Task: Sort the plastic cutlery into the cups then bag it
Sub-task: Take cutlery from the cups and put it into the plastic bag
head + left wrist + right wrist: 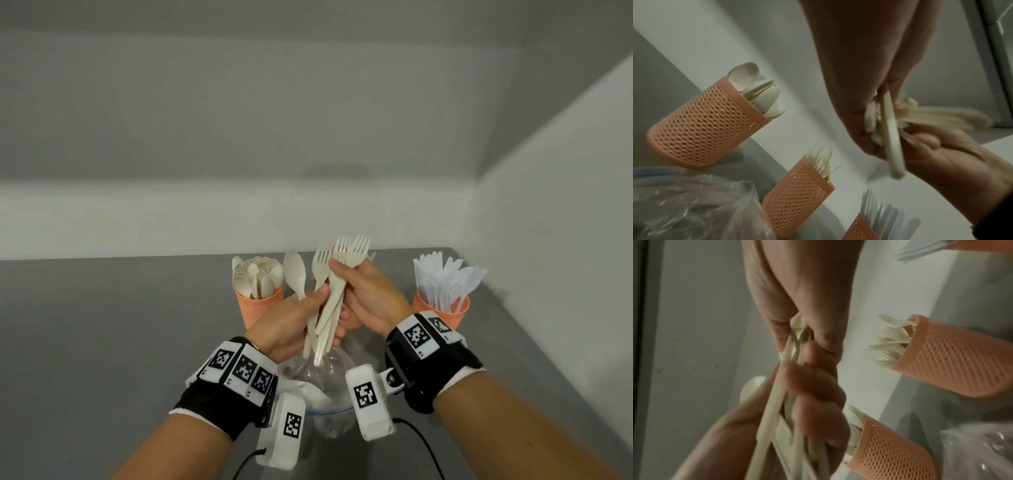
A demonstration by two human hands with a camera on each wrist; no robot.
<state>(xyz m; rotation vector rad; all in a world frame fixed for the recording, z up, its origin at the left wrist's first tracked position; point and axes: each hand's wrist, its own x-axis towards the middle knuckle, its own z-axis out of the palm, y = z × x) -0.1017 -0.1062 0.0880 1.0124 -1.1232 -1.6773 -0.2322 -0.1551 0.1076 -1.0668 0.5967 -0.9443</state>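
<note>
Both hands hold one bundle of cream plastic cutlery (329, 308) upright over a clear plastic bag (325, 380). The bundle is several forks (352, 251) and one spoon (295, 270). My left hand (320, 296) grips the handles low down. My right hand (339, 270) pinches the forks just below their heads. Three orange mesh cups stand behind: a spoon cup (259, 308) on the left, a knife cup (442, 310) on the right, and a fork cup (797, 186) in the middle, mostly hidden by my hands in the head view.
The cups stand on a grey table (120, 342) near a white wall (205, 219) that turns a corner at the right. The crumpled bag (684, 203) lies in front of the cups. Black cables (421, 442) trail from the wrist cameras.
</note>
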